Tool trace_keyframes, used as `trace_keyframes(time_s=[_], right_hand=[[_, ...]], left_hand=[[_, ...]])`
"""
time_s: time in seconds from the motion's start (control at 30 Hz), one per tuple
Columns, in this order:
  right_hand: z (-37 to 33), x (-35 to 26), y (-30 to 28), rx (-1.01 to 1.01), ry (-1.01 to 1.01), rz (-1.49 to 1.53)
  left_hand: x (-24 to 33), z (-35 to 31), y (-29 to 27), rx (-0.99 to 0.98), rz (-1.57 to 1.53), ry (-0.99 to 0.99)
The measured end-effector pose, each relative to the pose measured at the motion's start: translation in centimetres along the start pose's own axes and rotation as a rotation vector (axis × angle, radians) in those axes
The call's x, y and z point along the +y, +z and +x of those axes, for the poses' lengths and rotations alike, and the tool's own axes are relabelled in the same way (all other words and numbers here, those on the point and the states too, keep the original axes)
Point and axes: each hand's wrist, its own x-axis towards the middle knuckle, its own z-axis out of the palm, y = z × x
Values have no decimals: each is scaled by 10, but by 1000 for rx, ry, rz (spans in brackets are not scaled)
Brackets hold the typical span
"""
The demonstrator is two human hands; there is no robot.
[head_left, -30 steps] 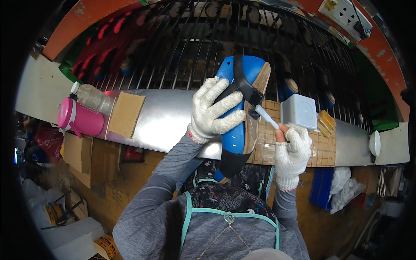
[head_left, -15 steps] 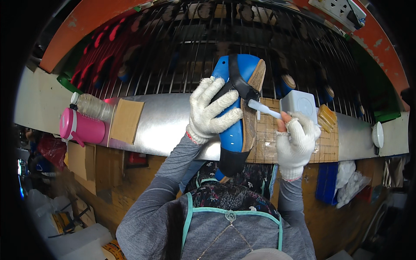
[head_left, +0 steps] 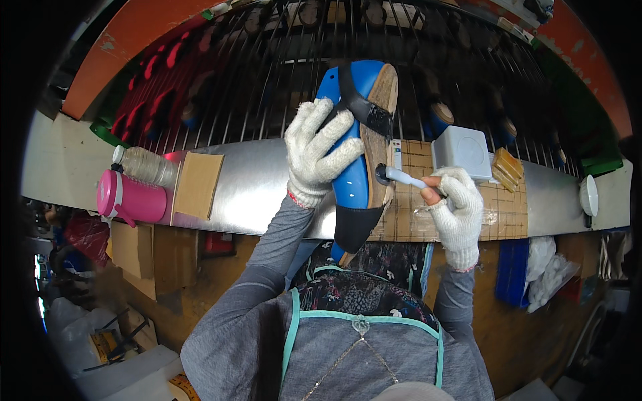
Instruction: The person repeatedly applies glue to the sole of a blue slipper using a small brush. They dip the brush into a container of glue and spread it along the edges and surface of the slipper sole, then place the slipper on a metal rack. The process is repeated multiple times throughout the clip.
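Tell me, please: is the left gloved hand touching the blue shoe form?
Touching. The head view shows it: the left gloved hand lies against the blue shoe form, its fingers spread over the surface, no gap visible.

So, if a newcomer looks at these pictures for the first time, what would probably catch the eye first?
Probably the glossy blue shoe form with black straps, in the centre, held by the white-gloved left hand. Just right of it, the gloved right hand holds a pale-handled brush, its dark end at the brown sole. Next, the bright pink jug on the left part of the bench would likely stand out.
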Motion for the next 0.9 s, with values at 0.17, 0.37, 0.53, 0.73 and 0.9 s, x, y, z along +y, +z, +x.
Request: trace_keyframes(time_s=[0.17,0.37,0.53,0.73,0.9], right_hand=[[-17,2,8,12,86,185],[-28,0,13,65,15,162],[-17,5,20,125,90,338],[-23,-7,26,100,332,445],[-44,-21,21,47,410,519]], left_hand=[[1,1,6,59,14,-29],[5,-4,11,87,33,-100],[13,-3,21,155,-12,-192],[13,-8,28,183,124,-267],[8,-18,28,170,185,-295]])
